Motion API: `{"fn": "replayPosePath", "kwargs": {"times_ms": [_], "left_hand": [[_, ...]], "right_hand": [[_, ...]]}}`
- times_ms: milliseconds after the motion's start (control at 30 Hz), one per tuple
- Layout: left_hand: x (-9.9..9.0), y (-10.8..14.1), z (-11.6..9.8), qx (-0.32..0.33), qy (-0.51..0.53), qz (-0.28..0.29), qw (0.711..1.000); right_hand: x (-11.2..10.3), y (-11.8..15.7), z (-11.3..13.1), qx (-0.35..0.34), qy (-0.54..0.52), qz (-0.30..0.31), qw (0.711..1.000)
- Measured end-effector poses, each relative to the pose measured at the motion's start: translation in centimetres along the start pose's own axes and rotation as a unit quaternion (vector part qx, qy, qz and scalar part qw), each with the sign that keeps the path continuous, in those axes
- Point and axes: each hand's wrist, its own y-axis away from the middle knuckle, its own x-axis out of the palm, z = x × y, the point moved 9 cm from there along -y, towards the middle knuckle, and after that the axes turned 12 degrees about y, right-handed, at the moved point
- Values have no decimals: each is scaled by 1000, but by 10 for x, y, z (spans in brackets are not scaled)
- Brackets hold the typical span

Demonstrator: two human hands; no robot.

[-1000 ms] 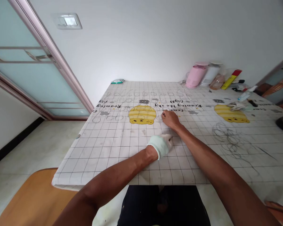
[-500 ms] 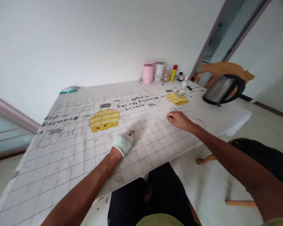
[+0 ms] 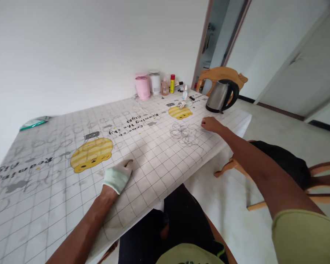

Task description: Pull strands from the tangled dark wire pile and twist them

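My left hand [image 3: 120, 175] wears a whitish knit glove with a pale green cuff. It rests closed on the checked tablecloth [image 3: 151, 176], near a printed yellow balloon bear; whatever its fingers hold is hidden. My bare right hand [image 3: 212, 124] is closed, with the thumb and fingers together, near the right end of the table. Anything pinched in it is too small to make out. Just left of that hand lies a loose tangle of thin dark thread [image 3: 183, 134], spread over the cloth.
A steel kettle [image 3: 219, 97] stands beyond my right hand. At the wall are a pink canister [image 3: 142, 87], a white canister [image 3: 155, 83] and a yellow tube with a red cap [image 3: 172, 84]. A green-edged packet [image 3: 34, 123] lies far left. Wooden chairs [image 3: 222, 75] flank the table.
My right hand has moved right across the table, away from the thread tangle and closer to the kettle. My left hand stays closed near the same place. The view has turned right.
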Motion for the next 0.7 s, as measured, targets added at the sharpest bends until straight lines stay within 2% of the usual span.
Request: {"fn": "replayPosePath", "kwargs": {"times_ms": [167,300,533,700], "left_hand": [[1,1,-2,0,-3,18,1000],[0,2,-4,12,-35,14,999],[2,0,-4,14,-27,23,999],[4,0,-3,-2,-23,33,999]], "right_hand": [[11,-30,26,20,-14,37,999],[16,-33,33,55,-16,54,997],[11,-25,11,90,-23,33,995],[-13,-23,-5,85,-26,3,996]]}}
